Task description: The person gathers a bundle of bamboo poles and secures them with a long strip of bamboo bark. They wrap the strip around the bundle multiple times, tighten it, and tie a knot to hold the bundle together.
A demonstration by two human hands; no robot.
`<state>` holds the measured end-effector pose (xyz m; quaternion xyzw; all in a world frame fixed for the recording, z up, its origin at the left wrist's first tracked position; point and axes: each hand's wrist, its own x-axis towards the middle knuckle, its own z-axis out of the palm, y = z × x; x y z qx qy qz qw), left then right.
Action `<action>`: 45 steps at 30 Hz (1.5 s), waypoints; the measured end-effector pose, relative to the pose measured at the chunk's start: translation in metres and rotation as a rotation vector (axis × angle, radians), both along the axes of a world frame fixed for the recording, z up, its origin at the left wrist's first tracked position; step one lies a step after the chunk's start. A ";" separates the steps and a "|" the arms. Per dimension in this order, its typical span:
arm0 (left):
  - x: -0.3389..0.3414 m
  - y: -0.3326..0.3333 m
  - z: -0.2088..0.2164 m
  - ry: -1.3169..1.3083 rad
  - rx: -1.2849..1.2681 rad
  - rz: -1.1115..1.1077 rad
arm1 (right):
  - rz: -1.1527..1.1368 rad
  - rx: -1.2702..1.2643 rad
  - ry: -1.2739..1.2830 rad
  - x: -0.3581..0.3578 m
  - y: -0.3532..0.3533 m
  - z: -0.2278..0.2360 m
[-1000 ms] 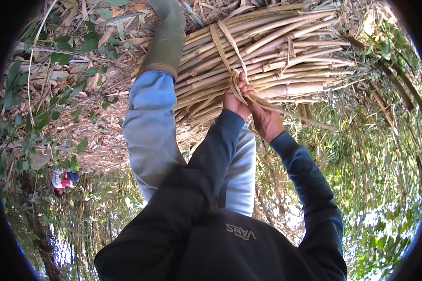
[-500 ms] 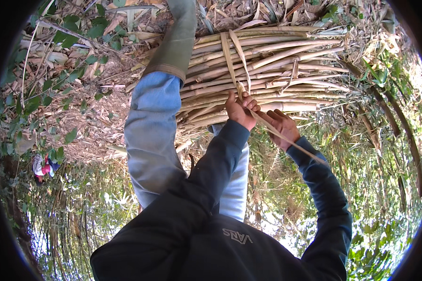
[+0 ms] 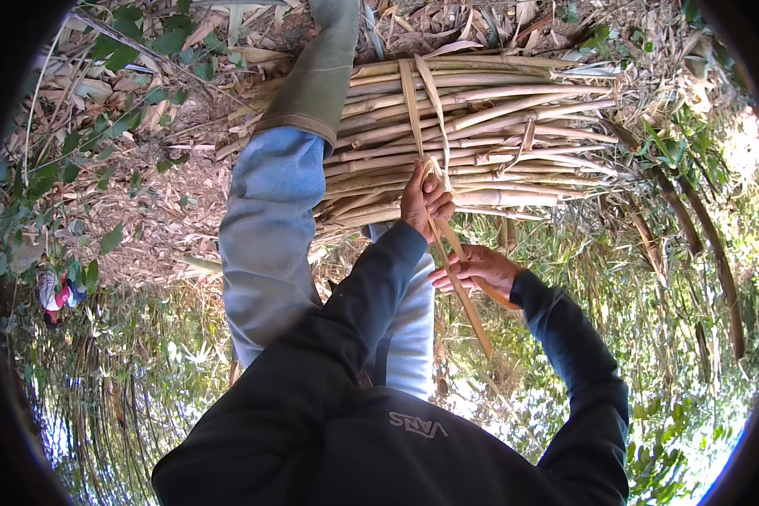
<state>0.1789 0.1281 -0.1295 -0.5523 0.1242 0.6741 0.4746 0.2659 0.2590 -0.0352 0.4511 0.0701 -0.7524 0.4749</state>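
A bundle of tan canes (image 3: 481,152) lies across the ground in front of me, the canes side by side. A flat, pale plant-fibre strip (image 3: 411,105) loops over it, its two lengths meeting in a twist at the near side. My left hand (image 3: 426,204) is closed on the strip at this twist, against the bundle's near edge. Two tails of the strip run down and to the right from there. My right hand (image 3: 479,271) pinches one tail, with the fingers pointing left; the other tail hangs past its fingertips.
My left leg, in blue jeans and a green boot (image 3: 312,80), presses against the bundle's left part. Dry leaves and green vines (image 3: 126,126) cover the ground at left. Brown stems (image 3: 670,198) stand at right. Small colourful items (image 3: 59,291) lie at far left.
My right hand has moved down and a little left, away from the left hand, with its fingers now stretched leftward. The strip's tails have separated. My left hand has shifted slightly left.
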 end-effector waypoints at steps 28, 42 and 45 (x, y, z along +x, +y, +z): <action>-0.008 0.002 0.011 0.080 -0.286 -0.648 | 0.129 1.086 -0.020 0.026 -0.137 0.033; -0.012 -0.024 -0.003 -0.010 0.051 -0.508 | -0.096 0.457 -0.011 0.063 -0.137 -0.003; 0.009 -0.003 0.007 0.097 -0.182 -0.359 | 0.845 1.190 0.334 0.062 -0.076 -0.012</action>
